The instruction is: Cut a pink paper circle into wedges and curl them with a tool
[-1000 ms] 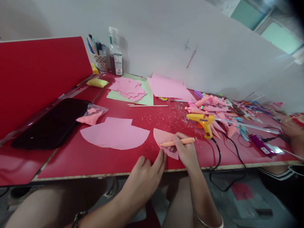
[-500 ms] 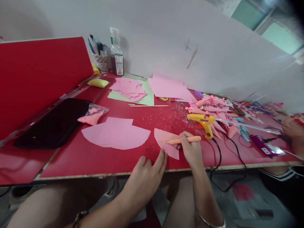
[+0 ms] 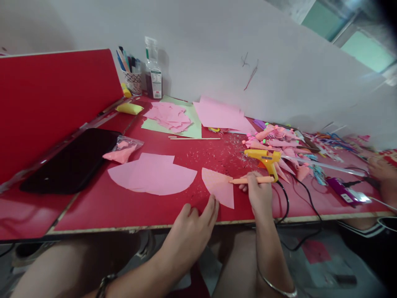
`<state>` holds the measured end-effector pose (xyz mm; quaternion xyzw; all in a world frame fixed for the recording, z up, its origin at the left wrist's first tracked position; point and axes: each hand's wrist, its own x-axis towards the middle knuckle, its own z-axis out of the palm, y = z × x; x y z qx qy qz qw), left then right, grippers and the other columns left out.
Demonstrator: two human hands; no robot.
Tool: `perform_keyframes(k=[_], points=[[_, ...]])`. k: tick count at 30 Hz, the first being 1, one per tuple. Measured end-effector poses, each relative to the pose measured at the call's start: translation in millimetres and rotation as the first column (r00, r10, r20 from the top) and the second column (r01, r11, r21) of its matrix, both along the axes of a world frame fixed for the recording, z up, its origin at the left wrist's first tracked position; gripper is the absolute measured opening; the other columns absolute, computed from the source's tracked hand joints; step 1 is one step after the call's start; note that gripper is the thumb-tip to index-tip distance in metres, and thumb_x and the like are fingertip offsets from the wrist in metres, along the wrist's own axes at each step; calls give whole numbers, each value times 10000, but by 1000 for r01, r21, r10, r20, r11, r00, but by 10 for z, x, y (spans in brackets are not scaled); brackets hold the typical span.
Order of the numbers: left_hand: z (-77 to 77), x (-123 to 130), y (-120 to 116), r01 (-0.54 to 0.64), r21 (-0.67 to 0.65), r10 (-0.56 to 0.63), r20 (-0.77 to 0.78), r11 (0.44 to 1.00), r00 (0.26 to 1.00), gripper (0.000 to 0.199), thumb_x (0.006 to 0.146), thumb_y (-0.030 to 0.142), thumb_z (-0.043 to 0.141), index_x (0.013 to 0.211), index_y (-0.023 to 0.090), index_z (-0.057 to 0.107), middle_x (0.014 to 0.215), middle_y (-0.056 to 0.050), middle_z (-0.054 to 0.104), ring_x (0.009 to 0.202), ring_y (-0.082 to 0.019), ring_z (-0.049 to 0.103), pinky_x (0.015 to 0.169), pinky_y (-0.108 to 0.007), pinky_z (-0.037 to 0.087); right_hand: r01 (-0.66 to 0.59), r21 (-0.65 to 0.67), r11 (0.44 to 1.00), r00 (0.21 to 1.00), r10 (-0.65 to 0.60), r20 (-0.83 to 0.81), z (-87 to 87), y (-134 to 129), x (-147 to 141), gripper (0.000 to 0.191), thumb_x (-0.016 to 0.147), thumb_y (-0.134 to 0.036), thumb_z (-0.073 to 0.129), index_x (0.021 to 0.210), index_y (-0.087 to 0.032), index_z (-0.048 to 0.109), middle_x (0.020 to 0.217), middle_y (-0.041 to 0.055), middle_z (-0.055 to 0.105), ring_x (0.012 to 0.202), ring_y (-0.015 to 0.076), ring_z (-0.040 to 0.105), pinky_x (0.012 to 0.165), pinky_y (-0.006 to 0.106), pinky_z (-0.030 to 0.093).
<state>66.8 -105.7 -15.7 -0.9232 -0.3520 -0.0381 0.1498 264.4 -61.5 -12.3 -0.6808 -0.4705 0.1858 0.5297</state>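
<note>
My right hand [image 3: 258, 191] grips an orange marker [image 3: 245, 181], its tip at the right edge of a fan-shaped pink paper piece [image 3: 221, 192]. The upper part of that piece has a faint orange tint. With fingers stretched out, my left hand [image 3: 194, 225] rests its fingertips on the lower left edge of the piece. To the left lie overlapping pink paper cut-outs [image 3: 155, 176] with rounded lower edges. Just behind my right hand is a yellow glue gun [image 3: 265, 159], its cord hanging over the table edge.
A black phone-like slab [image 3: 70, 161] and a bag of pink clay-like material [image 3: 122, 151] lie left. Paper scraps [image 3: 169, 116], a bottle [image 3: 154, 78] and a pen cup [image 3: 132, 81] stand behind. Pink paper cones [image 3: 279, 138], a purple power strip [image 3: 343, 191] and another person's hand [image 3: 380, 167] are right.
My right hand has moved right with the marker, its tip passing from the middle of the fan-shaped paper to its right edge. My left hand stays in place.
</note>
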Motion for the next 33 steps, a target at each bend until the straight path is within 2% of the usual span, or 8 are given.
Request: perform_keyframes(k=[7, 10, 13, 17, 22, 25, 29, 33], points=[[2, 8, -10, -5, -3, 5, 0, 1000, 1000, 476, 823, 173, 343, 1297, 137, 370, 1337, -97, 414, 606, -140, 533, 604, -317, 398, 108, 48, 993, 994, -108, 6, -53, 18, 54, 228, 762, -221, 435, 545, -178, 491, 419, -39, 498, 417, 112, 485, 452, 212, 373], [2, 11, -10, -12, -10, 12, 6, 1000, 1000, 479, 818, 177, 369, 1297, 151, 372, 1338, -98, 412, 603, -134, 536, 605, -315, 392, 162, 151, 975, 985, -150, -87, -44, 15, 59, 180, 763, -233, 456, 607, -171, 523, 464, -44, 502, 442, 107, 495, 453, 206, 377], [21, 6, 17, -38, -38, 39, 28, 999, 999, 480, 820, 244, 394, 1287, 137, 386, 1335, -114, 413, 602, -137, 546, 609, -321, 393, 181, 253, 950, 966, -124, -226, -12, 3, 2, 164, 767, -242, 464, 641, -166, 537, 501, -45, 504, 451, 97, 491, 448, 198, 379], [58, -7, 78, -98, -69, 102, 50, 993, 994, 573, 788, 373, 439, 1285, 94, 384, 1333, -158, 399, 584, -148, 549, 610, -335, 397, 46, 220, 974, 963, 15, -270, 26, -30, -187, 186, 786, -278, 459, 658, -167, 538, 520, -38, 515, 466, 100, 498, 446, 198, 386], [60, -25, 110, -22, -35, 23, 50, 999, 998, 537, 805, 348, 417, 1289, 120, 375, 1342, -106, 404, 606, -145, 537, 605, -333, 393, -195, 96, 976, 962, 210, -176, 63, -69, -383, 249, 814, -302, 448, 602, -179, 490, 518, -28, 525, 503, 108, 530, 495, 203, 426], [46, -27, 117, 23, -30, -22, 39, 999, 999, 466, 828, 331, 395, 1259, 155, 417, 1314, -68, 446, 618, -142, 531, 599, -331, 383, -241, 66, 968, 953, 249, -171, 73, -70, -398, 259, 823, -281, 433, 587, -184, 480, 501, -30, 530, 491, 104, 531, 483, 195, 422], [39, -20, 124, 19, -43, -16, 54, 999, 998, 479, 837, 346, 397, 1277, 157, 390, 1265, -96, 487, 626, -137, 529, 613, -329, 368, -321, -8, 947, 934, 315, -167, 81, -57, -392, 257, 813, -273, 437, 576, -183, 477, 477, -28, 537, 477, 107, 532, 464, 189, 419], [50, -16, 121, 13, -66, -9, 64, 998, 998, 486, 832, 348, 411, 1276, 153, 391, 1249, -90, 502, 634, -142, 531, 626, -335, 371, -327, -20, 945, 933, 320, -167, 101, -57, -411, 257, 805, -258, 436, 565, -179, 477, 471, -29, 540, 472, 104, 533, 464, 181, 421]])
